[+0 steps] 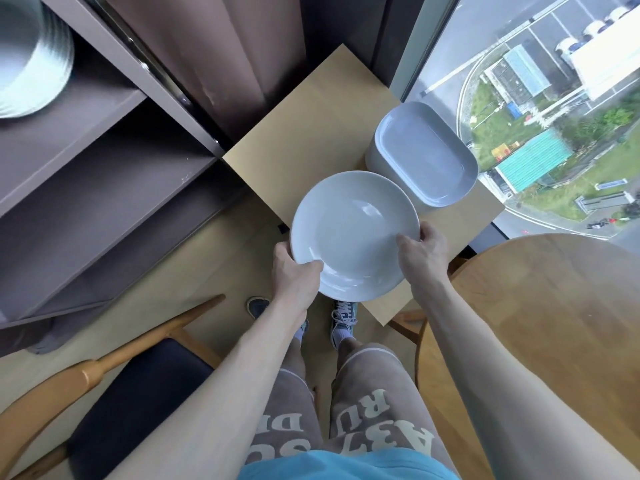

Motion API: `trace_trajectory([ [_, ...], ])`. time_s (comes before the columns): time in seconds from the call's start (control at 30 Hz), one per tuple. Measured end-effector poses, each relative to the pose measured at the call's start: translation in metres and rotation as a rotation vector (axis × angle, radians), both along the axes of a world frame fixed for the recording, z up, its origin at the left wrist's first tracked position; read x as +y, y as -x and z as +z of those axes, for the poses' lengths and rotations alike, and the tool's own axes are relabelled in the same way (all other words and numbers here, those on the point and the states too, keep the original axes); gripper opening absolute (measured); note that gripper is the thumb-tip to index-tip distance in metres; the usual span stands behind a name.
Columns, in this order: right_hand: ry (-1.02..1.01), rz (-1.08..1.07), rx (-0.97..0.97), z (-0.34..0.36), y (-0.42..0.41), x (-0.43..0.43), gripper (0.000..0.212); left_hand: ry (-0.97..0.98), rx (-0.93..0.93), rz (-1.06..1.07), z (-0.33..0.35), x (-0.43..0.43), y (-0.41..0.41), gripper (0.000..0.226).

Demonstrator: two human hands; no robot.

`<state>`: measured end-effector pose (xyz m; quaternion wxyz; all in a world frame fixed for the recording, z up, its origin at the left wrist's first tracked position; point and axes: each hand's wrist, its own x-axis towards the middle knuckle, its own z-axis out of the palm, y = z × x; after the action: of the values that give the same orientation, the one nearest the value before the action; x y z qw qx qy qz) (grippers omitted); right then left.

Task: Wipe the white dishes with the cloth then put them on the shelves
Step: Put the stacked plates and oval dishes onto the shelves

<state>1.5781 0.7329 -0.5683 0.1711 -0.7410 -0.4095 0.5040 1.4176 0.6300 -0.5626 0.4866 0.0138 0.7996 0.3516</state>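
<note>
The round white plate (349,233) was up off the furniture, held face-up between the person's two hands above the near corner of a low square wooden table (311,126). The left hand (294,271) pinched the plate's near-left rim, thumb laid over the top edge and the other fingers tucked underneath, out of sight. The right hand (424,249) gripped the right rim the same way, thumb on the inner face, fingers curled round the outside edge.

Just behind the plate and to its right, a stack of white oblong dishes (426,157) sat on the table, close to the window (554,98). To the left stood the grey-brown shelf unit (104,161); a pile of round white plates (27,53) rested on its upper shelf, well apart from the held one. A brown curtain (207,46) hung between shelves and window. A wooden chair with a dark seat (138,386) stood at the person's left, and a round wooden table (554,306) at the right.
</note>
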Motion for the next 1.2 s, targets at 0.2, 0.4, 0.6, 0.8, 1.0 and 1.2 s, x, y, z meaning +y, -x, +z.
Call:
trace_trajectory([
  [0.2,-0.044,0.138,0.027,0.034,0.004,0.009,0.032,-0.059,-0.114,0.098,0.014,-0.021,0.0,0.045],
  [0.4,-0.141,0.406,0.084,0.073,0.035,0.009,0.028,-0.186,-0.148,0.295,0.043,-0.055,0.027,0.039],
  [0.6,-0.216,0.558,0.167,0.094,0.117,-0.018,0.024,-0.226,0.016,0.412,0.079,-0.096,0.098,0.032],
  [0.8,-0.271,0.736,0.241,0.105,0.235,-0.046,0.028,-0.254,0.172,0.54,0.109,-0.144,0.189,0.033],
  [1.0,-0.4,1.027,0.318,0.118,0.349,-0.072,0.029,-0.292,0.302,0.645,0.123,-0.178,0.277,0.025],
  [1.2,-0.375,1.223,0.334,0.12,0.44,-0.085,0.062,-0.255,0.387,0.671,0.121,-0.191,0.369,0.023],
])
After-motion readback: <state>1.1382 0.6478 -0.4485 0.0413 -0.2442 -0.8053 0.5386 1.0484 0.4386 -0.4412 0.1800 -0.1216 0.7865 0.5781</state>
